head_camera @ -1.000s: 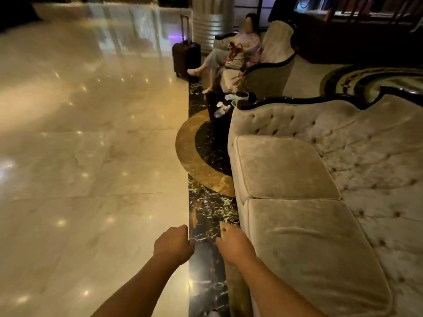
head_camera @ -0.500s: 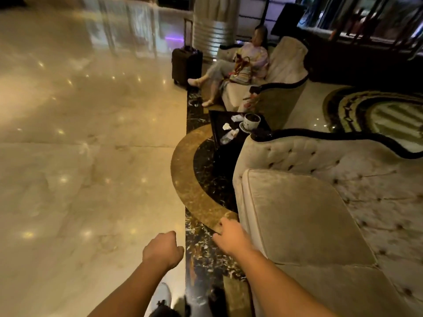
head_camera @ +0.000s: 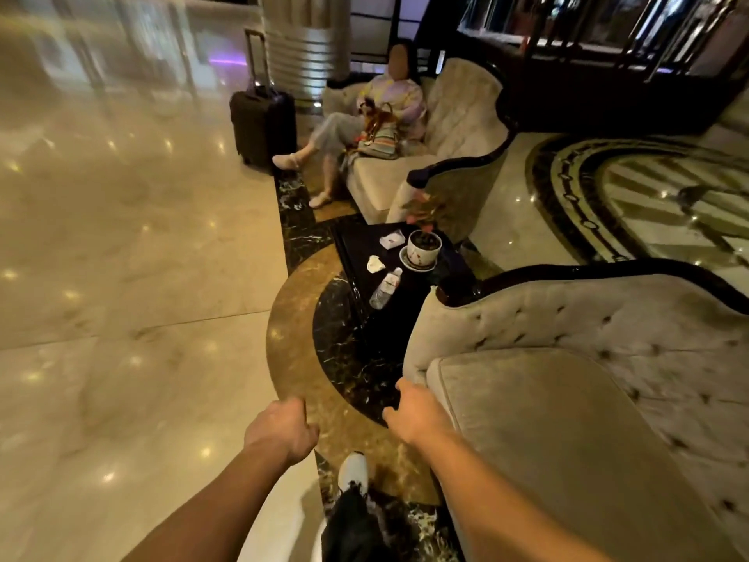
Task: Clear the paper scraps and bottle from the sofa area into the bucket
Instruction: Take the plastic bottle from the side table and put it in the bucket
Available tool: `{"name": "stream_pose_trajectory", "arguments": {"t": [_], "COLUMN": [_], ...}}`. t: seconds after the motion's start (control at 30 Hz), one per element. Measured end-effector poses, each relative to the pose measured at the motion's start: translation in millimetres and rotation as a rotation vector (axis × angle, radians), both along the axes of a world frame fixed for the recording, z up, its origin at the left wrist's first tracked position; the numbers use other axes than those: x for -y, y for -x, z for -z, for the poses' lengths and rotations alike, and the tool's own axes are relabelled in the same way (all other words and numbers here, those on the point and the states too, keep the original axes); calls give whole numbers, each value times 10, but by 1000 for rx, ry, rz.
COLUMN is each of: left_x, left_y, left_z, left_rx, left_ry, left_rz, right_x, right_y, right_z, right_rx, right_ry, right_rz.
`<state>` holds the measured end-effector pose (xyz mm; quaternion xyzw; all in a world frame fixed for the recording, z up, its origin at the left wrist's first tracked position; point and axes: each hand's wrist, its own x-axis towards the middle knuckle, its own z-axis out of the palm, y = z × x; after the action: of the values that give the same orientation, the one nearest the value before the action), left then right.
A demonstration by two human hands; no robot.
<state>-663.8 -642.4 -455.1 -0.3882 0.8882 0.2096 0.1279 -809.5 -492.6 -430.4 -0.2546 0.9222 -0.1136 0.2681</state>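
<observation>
Marble slides by underfoot as the walker closes in: the black side table (head_camera: pixel 409 277) sits much nearer than a second ago. Bottle (head_camera: pixel 386 288) lies on it, paper scraps (head_camera: pixel 375 264) just beside. Left hand (head_camera: pixel 283 429) loosely curled, right hand (head_camera: pixel 415 411) relaxed, both empty (no bucket visible yet).

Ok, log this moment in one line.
phase: approach | left hand: empty | right hand: empty | bottle, paper scrap: on side table | bucket: unseen

The bottle (head_camera: pixel 386 288) carries a label, but its print is too small to read.
</observation>
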Motion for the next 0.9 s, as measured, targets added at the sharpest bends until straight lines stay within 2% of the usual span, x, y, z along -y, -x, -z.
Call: {"name": "stream_pose_trajectory", "arguments": {"t": [0.2, 0.4, 0.57, 0.73, 0.9], "left_x": [884, 1772, 2471, 3229, 4031], "left_y": [1225, 2440, 3279, 4233, 5305], "left_z": [143, 118, 206, 572, 898], "left_rx": [61, 40, 46, 123, 216], "left_ry": [-45, -102, -160, -189, -256], "left_rz": [54, 38, 69, 216, 419], "right_x": [1039, 1932, 2529, 3104, 3727], "right_y": [1162, 2390, 3091, 3789, 4407], "right_z": [238, 262, 461, 834, 1137], "right_rx": [79, 151, 222, 249, 317], "right_ry": [-9, -5, -49, -90, -89], "right_rz": [74, 109, 170, 334, 593]}}
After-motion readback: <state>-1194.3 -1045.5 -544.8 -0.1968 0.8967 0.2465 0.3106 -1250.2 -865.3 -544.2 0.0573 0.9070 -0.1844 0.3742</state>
